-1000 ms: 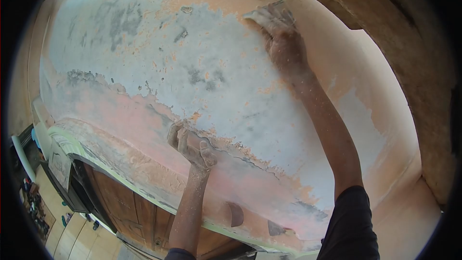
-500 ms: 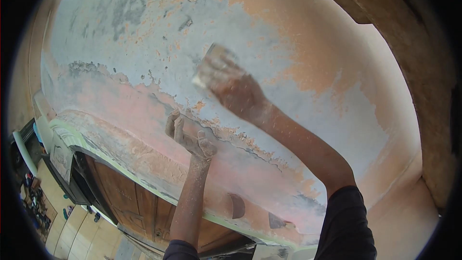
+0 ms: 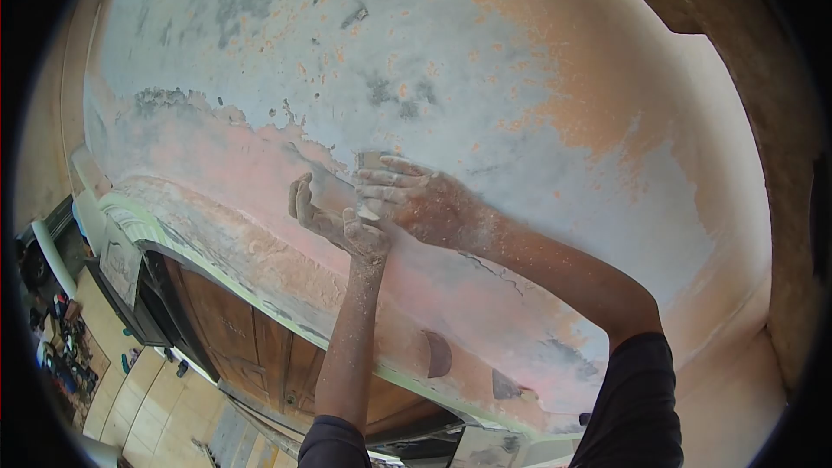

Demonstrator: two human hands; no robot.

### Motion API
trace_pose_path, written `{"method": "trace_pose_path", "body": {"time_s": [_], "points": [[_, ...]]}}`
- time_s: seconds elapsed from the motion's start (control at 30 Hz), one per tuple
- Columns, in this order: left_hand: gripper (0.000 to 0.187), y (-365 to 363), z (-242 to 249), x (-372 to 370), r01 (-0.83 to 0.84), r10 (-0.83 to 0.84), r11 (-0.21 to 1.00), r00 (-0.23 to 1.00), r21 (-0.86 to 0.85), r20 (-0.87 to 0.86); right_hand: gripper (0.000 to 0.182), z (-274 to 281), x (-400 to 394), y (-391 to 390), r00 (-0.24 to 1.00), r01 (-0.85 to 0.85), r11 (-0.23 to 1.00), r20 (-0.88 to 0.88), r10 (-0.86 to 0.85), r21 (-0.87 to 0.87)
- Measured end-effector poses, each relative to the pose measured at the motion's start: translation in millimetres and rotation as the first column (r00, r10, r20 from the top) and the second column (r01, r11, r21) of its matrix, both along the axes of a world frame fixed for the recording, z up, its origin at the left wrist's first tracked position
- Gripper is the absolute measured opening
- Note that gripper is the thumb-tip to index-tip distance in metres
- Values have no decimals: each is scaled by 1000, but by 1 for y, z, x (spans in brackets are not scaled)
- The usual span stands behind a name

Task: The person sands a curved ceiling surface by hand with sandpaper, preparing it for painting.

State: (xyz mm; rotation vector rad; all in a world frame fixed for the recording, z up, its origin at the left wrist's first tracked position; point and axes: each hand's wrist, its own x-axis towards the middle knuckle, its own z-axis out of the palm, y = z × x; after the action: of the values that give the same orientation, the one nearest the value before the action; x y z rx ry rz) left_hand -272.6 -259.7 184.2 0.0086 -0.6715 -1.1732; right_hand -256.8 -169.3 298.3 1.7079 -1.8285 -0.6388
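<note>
Under the flat fingers of my right hand is a pale sanding block, pressed on a large curved body panel. The panel is worn in patches of grey-blue, pink and orange-brown, with ragged, chipped borders between them. Dust coats both hands and speckles the forearms. My left hand is held palm up just below and left of the block, its fingers loosely curled and apart, with nothing in it. Its fingertips are close over the pink band, and its thumb side overlaps the lower edge of the block in this view.
Lower on the panel lie a curved brown sandpaper piece and a dark grey scrap. A pale green edge strip borders the panel above a wooden door. Down left are floor tiles and a jumbled pile of items.
My right hand has moved the sanding block down the panel, close to my left hand, baring dark marks where it was. My left hand stays cupped; the view has shifted slightly.
</note>
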Motion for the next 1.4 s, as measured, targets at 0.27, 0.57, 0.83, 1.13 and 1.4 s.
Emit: {"method": "trace_pose_path", "body": {"time_s": [0.27, 0.57, 0.83, 1.13, 1.4], "points": [[57, -4, 0, 0, 92, -92, 992, 996, 91, -12, 19, -12, 14, 10, 971, 54, 938, -202, -130, -343], [54, -2, 0, 2, 130, -134, 989, 989, 74, 55, 25, 84, 37, 64, 829, 18, 760, -416, -374, -649], [52, -4, 1, 2, 59, -63, 997, 994, 43, 95, 29, 112, 57, 91, 861, 71, 850, -398, -316, -522], [46, 0, 0, 7, 9, -2, 999, 977, -33, 211, 35, 42, 47, 117, 963, 188, 963, -154, -219, -191], [43, 3, -1, 11, 6, 23, 987, 983, -159, 180, 33, 56, 57, 120, 885, 175, 865, -311, -348, -470]]}}
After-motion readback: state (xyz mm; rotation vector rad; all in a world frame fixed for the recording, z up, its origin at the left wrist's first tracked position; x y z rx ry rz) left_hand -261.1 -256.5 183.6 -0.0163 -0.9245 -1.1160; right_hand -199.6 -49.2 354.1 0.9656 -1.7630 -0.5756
